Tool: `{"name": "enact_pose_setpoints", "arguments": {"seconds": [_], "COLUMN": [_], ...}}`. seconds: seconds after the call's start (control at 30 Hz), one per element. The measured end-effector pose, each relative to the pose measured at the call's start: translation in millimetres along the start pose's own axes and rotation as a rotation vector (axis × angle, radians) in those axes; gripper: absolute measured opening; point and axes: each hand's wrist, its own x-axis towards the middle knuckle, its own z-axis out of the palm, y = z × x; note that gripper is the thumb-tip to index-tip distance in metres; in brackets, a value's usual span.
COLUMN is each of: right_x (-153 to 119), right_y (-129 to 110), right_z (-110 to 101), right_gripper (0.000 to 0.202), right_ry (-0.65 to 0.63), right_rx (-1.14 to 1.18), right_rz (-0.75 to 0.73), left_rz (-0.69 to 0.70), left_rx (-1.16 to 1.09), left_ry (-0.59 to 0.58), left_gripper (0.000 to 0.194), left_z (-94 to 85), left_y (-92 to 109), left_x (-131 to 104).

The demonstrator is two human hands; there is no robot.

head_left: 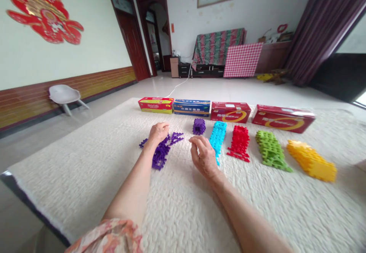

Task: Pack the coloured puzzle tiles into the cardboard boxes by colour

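Over a loose heap of purple interlocking plastic pieces (160,154), my left hand (159,131) is closed with its fingers curled in. What it holds, if anything, is hidden. My right hand (204,155) hovers just left of a row of light blue interlocking pieces (219,132) and covers part of its near end. Its fingers are loosely bent, the thumb stands apart from them, and nothing shows between them. Beyond and between both hands stands a small neat stack of purple pieces (199,126).
Rows of red pieces (239,143), green pieces (270,149) and yellow pieces (311,159) lie to the right. Behind them stand a red-yellow box (156,105), a blue box (191,108) and two dark red boxes (230,112). A cream quilted cover (100,161) lies beneath everything.
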Motion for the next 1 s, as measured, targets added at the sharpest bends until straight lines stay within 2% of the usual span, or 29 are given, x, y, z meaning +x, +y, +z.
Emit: {"name": "enact_pose_setpoints", "arguments": {"seconds": [0.13, 0.23, 0.47, 0.7, 0.87, 0.93, 1.0], "right_x": [-7, -13, -18, -19, -19, -19, -18], "right_y": [-18, -20, -15, -16, -14, -14, -14], "right_z": [11, 15, 17, 17, 18, 17, 17], "right_gripper": [0.024, 0.025, 0.03, 0.029, 0.029, 0.028, 0.027], "right_ry": [-0.21, -0.332, -0.441, -0.45, -0.461, -0.464, -0.467], "right_rx": [0.085, 0.079, 0.011, 0.007, 0.018, 0.018, 0.018], "right_rz": [-0.024, -0.01, -0.004, 0.002, 0.037, 0.047, 0.048], "left_rz": [-0.127, -0.168, -0.05, -0.011, 0.129, 0.13, 0.078], "left_rx": [0.066, 0.072, -0.003, -0.1, -0.118, -0.147, -0.183], "left_ry": [-0.012, -0.02, -0.107, -0.087, -0.162, -0.164, -0.109], "left_gripper": [0.032, 0.035, 0.03, 0.029, 0.032, 0.034, 0.036], "left_z": [-4.5, 0.3, 3.7, -1.1, 4.2, 4.4, 3.0], "left_y": [-46, -57, -37, -25, -16, -14, -18], "left_x": [-16, -20, -17, -12, -11, -10, -8]}}
